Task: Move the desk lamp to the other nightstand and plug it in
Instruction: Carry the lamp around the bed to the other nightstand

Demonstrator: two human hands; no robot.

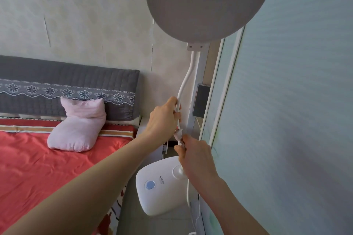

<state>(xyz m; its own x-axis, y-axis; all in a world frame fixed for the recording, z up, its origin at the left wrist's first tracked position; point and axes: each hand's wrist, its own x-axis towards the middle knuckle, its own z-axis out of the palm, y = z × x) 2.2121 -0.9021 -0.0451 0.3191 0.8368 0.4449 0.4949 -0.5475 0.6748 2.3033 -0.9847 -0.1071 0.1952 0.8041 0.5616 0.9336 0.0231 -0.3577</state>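
Note:
The white desk lamp is held up in the air in front of me, between the bed and the wall on the right. Its round grey head (pixel 208 0) fills the top of the view, and its white base (pixel 160 187) with a blue button hangs low. My left hand (pixel 164 118) grips the bendy white neck (pixel 188 74) about halfway up. Just below, my right hand (pixel 196 156) pinches the white plug (pixel 179 135) against the neck. The white cord (pixel 188 192) trails down behind the base. A white nightstand (pixel 150 139) shows partly behind my left arm.
A bed with a red sheet (pixel 47 173), a pink pillow (pixel 80 126) and a grey padded headboard (pixel 66 86) lies to the left. A pale sliding door (pixel 286 120) and its frame stand close on the right. A dark panel (pixel 201 101) sits on the wall behind the lamp.

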